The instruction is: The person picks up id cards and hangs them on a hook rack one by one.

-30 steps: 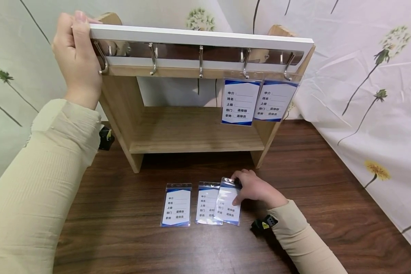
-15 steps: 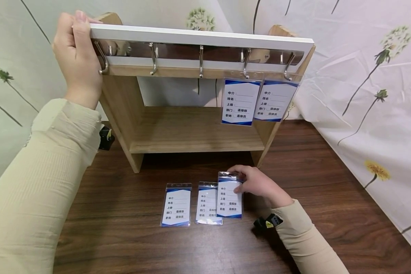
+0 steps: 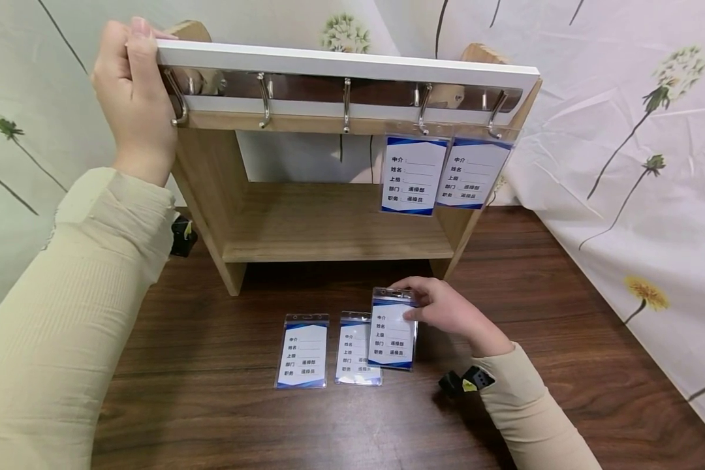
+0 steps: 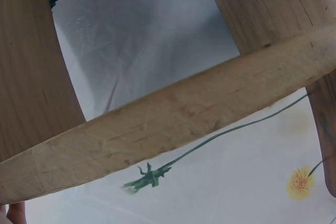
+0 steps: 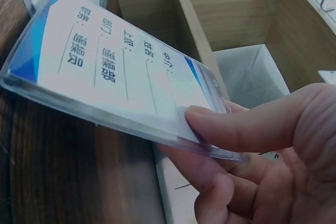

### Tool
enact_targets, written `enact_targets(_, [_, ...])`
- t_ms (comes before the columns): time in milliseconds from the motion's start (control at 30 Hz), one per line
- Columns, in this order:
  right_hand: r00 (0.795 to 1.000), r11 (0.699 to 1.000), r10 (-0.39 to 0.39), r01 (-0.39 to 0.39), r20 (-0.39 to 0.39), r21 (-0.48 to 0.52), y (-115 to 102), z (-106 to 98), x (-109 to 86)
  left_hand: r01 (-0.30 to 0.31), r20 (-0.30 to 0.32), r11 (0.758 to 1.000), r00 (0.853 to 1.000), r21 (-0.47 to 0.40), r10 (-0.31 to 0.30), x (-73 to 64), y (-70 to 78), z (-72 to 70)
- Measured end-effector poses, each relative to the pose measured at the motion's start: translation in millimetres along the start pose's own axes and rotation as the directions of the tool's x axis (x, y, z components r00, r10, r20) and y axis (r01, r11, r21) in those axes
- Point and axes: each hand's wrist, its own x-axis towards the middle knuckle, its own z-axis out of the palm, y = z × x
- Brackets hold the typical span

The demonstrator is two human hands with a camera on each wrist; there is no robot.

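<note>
My right hand pinches a clear plastic badge holder with a blue and white card, thumb on its face and fingers beneath; in the right wrist view the badge holder is tilted. Partly behind it lies a second badge holder, and a third badge holder is to the left. With my left hand I grip the left end of the white hook rail on a wooden shelf. Two badge holders hang from the right hooks.
Metal hooks stick out along the rail. The shelf stands on a dark wood-grain table. Behind and to the right hangs a white cloth printed with flowers. A small black device is strapped at each wrist.
The right hand has lifted the badge holder off the table and moved it slightly toward the shelf, straightening it. The left hand stays where it was.
</note>
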Motion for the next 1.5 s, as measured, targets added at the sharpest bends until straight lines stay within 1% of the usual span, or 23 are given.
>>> enact_targets(167, [0.999, 0.999, -0.035, 0.036, -0.026, 0.034, -5.4, -2.0, -2.7, -0.003, -0.002, 1.0, 1.0, -0.011, 0.003, 0.9, 0.9, -0.3])
enact_targets(367, [0.997, 0.996, -0.045, 0.049, -0.059, 0.079, -11.4, -2.6, -5.2, -0.004, 0.003, 1.0, 1.0, 0.003, 0.004, 0.0, 1.7, -0.5])
enact_targets(533, [0.99, 0.987, -0.076, 0.091, -0.118, 0.13, -16.2, -3.0, -8.0, 0.001, 0.016, 1.0, 1.0, 0.011, -0.001, -1.1, 2.1, -0.7])
enact_targets(567, [0.988, 0.986, -0.076, 0.095, -0.133, 0.14, -17.2, -3.2, -8.6, 0.022, 0.02, 1.0, 1.0, 0.001, -0.022, -1.0, 2.4, -0.6])
enact_targets(700, [0.981, 0.982, -0.057, 0.089, -0.185, 0.167, -20.7, -4.7, -10.2, 0.019, 0.02, 1.0, 1.0, 0.014, -0.02, -1.3, 2.2, 0.8])
enact_targets(767, [0.979, 0.982, -0.049, 0.083, -0.199, 0.168, -22.4, -5.8, -10.7, 0.011, 0.015, 1.0, 1.0, 0.02, -0.012, -1.8, 2.4, 0.9])
enact_targets(800, [0.978, 0.982, -0.048, 0.084, -0.203, 0.17, -23.2, -6.6, -10.8, -0.01, 0.01, 0.999, 1.0, 0.033, 0.01, -2.1, 2.1, 1.0])
enact_targets(867, [0.977, 0.983, -0.047, 0.082, -0.207, 0.166, -25.1, -8.1, -11.0, -0.014, 0.007, 0.999, 1.0, 0.034, 0.014, -2.4, 2.5, 0.7])
enact_targets(1000, [0.973, 0.982, -0.069, 0.105, -0.221, 0.155, -30.4, -11.9, -10.6, -0.015, 0.003, 0.999, 1.0, 0.037, 0.015, -2.6, 3.0, -0.8])
enact_targets(1233, [0.964, 0.988, -0.094, 0.121, -0.25, 0.097, -43.1, -20.2, -10.0, -0.02, 0.004, 0.999, 1.0, 0.043, 0.02, -2.1, 2.6, -0.9])
enact_targets(1367, [0.962, 0.988, -0.115, 0.138, -0.247, 0.074, -50.6, -25.4, -9.2, -0.018, -0.001, 0.999, 1.0, 0.035, 0.018, -1.6, 2.4, -0.6])
enact_targets(1500, [0.964, 0.988, -0.121, 0.139, -0.237, 0.063, -57.3, -31.0, -9.0, -0.013, 0.0, 1.0, 1.0, 0.02, 0.013, -0.9, 1.9, -0.5])
